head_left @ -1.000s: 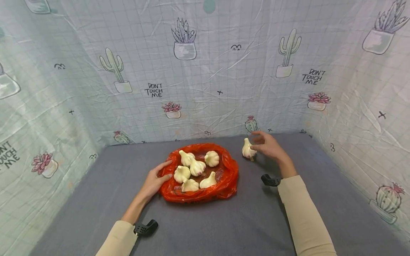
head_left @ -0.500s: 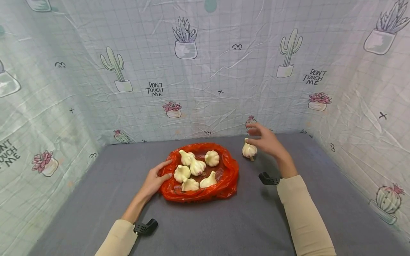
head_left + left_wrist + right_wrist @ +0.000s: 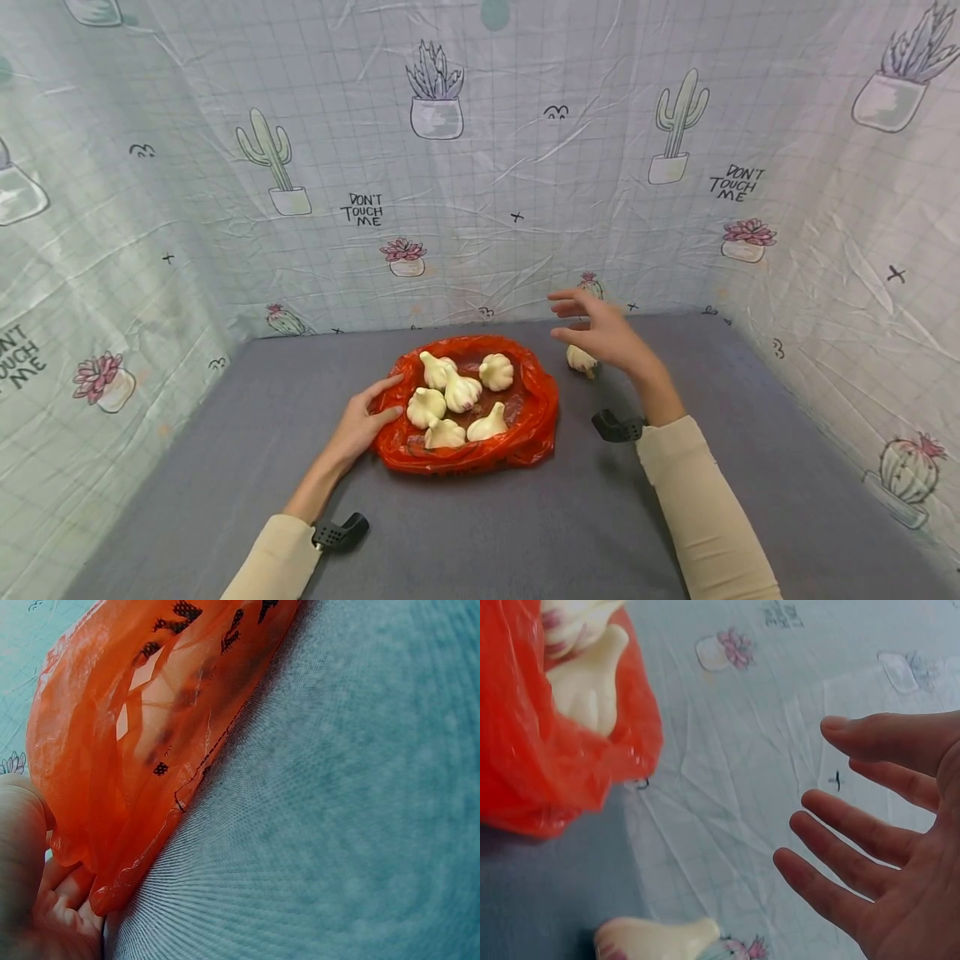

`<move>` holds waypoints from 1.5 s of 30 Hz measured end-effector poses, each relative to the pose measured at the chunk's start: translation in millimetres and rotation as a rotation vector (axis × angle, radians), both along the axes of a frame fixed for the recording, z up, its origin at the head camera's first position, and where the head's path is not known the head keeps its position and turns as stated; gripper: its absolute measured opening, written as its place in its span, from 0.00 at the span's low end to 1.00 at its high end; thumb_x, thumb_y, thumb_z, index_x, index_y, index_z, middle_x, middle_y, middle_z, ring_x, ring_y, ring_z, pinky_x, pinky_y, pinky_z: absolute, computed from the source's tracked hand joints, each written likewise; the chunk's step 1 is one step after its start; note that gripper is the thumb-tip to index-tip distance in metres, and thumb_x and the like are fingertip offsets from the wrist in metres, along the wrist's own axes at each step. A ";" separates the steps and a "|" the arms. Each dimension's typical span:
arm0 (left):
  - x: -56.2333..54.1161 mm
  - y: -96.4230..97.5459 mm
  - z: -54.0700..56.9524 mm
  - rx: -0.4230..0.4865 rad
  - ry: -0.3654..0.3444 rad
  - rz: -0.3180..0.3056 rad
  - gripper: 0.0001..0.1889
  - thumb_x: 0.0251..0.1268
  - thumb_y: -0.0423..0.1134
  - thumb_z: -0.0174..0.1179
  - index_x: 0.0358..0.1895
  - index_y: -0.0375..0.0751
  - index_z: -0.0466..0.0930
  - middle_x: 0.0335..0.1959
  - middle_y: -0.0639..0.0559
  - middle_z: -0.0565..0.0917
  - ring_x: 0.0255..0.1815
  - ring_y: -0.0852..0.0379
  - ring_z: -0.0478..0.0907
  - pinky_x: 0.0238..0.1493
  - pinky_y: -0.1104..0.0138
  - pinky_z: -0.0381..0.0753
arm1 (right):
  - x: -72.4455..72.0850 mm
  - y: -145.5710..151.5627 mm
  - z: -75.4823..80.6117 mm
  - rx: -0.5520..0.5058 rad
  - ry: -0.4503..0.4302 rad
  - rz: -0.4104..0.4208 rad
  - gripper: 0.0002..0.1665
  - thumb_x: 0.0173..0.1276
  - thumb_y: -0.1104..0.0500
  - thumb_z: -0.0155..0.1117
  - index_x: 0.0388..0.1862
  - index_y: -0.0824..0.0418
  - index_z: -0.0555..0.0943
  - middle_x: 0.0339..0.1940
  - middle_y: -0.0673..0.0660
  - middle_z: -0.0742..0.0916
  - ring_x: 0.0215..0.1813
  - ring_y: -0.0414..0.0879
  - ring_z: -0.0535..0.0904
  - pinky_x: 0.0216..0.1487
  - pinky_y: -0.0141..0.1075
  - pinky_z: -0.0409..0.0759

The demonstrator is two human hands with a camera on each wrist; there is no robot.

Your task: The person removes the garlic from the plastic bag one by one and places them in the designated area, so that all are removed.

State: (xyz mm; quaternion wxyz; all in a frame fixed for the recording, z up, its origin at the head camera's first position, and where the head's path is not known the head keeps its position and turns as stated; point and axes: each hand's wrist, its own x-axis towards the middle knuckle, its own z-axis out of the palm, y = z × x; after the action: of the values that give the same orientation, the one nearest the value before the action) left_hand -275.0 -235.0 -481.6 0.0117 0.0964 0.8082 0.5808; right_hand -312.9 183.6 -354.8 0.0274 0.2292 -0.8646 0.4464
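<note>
A red plastic bag (image 3: 542,410) lies with its mouth spread wide, and several garlic bulbs (image 3: 463,392) show inside. My left hand (image 3: 357,429) holds the bag's left edge; in the left wrist view the thumb and fingers lie on either side of the thin plastic (image 3: 90,772). My right hand (image 3: 606,335) hovers with spread fingers and nothing in its grasp. Partly hidden below it, a single garlic bulb (image 3: 581,362) rests on the table right of the bag. In the right wrist view this lone bulb (image 3: 651,941) appears at the bottom, apart from the fingers.
Grey cloth (image 3: 480,533) covers the table. Behind and at both sides hangs a pale curtain (image 3: 480,183) printed with cacti. Each wrist carries a black camera mount, one on the left (image 3: 341,533) and one on the right (image 3: 618,427).
My right hand has lifted off the lone garlic bulb and moved up and left, its fingers spreading. The bulb stays on the table. The left hand and bag hold still.
</note>
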 end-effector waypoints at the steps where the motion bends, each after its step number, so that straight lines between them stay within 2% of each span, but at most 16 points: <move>1: 0.0 -0.3 -0.1 -0.003 -0.001 0.002 0.30 0.72 0.31 0.60 0.77 0.43 0.69 0.78 0.36 0.67 0.72 0.39 0.72 0.57 0.77 0.76 | 0.7 -2.8 0.2 -0.002 0.000 0.006 0.33 0.74 0.59 0.67 0.75 0.56 0.70 0.69 0.66 0.80 0.72 0.64 0.74 0.70 0.61 0.74; 10: -0.8 -1.4 2.0 -0.033 0.005 0.004 0.30 0.72 0.32 0.61 0.77 0.43 0.69 0.79 0.36 0.67 0.72 0.40 0.72 0.58 0.77 0.76 | 4.8 -27.0 -1.8 -0.084 0.032 0.128 0.31 0.73 0.61 0.68 0.73 0.59 0.73 0.68 0.66 0.81 0.70 0.64 0.77 0.66 0.60 0.77; 20: -0.2 -0.8 2.7 -0.010 -0.007 -0.004 0.30 0.72 0.31 0.60 0.77 0.43 0.69 0.79 0.35 0.66 0.73 0.38 0.72 0.56 0.77 0.77 | 9.2 -51.1 -8.0 -0.063 -0.008 0.173 0.29 0.72 0.61 0.68 0.71 0.57 0.75 0.66 0.64 0.82 0.70 0.63 0.77 0.68 0.62 0.76; 26: -0.6 1.8 -0.4 0.005 -0.022 -0.008 0.30 0.72 0.30 0.60 0.76 0.43 0.70 0.79 0.36 0.66 0.73 0.38 0.72 0.56 0.75 0.78 | 6.4 -60.8 -13.3 -0.004 -0.005 0.187 0.29 0.73 0.59 0.68 0.72 0.57 0.75 0.65 0.65 0.84 0.68 0.63 0.78 0.67 0.60 0.77; 31: 0.6 1.2 -0.4 0.017 -0.023 -0.010 0.30 0.72 0.29 0.59 0.77 0.42 0.69 0.79 0.35 0.66 0.72 0.38 0.72 0.56 0.74 0.79 | 0.2 -71.1 -11.3 0.074 -0.005 0.197 0.29 0.73 0.59 0.68 0.71 0.56 0.75 0.66 0.64 0.84 0.68 0.61 0.79 0.68 0.59 0.76; 38: 0.9 -0.4 0.5 0.016 -0.012 -0.007 0.30 0.72 0.29 0.59 0.77 0.41 0.69 0.78 0.34 0.67 0.71 0.38 0.73 0.55 0.76 0.78 | -12.6 -85.4 -8.8 0.193 -0.077 0.246 0.28 0.72 0.58 0.68 0.70 0.59 0.76 0.67 0.65 0.83 0.69 0.59 0.78 0.67 0.57 0.77; 45: 0.7 -0.1 -0.5 0.017 -0.018 0.003 0.30 0.72 0.30 0.60 0.76 0.42 0.70 0.76 0.34 0.70 0.71 0.39 0.74 0.55 0.76 0.79 | -27.2 -92.2 -13.4 0.281 -0.128 0.334 0.28 0.73 0.57 0.67 0.68 0.64 0.76 0.64 0.67 0.84 0.68 0.61 0.78 0.68 0.56 0.77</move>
State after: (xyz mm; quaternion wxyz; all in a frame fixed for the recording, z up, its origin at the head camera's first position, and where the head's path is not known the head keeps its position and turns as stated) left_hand -274.3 -235.1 -482.0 0.0172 0.0901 0.8033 0.5884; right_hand -340.1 91.4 -368.3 -0.1338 0.3419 -0.8683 0.3335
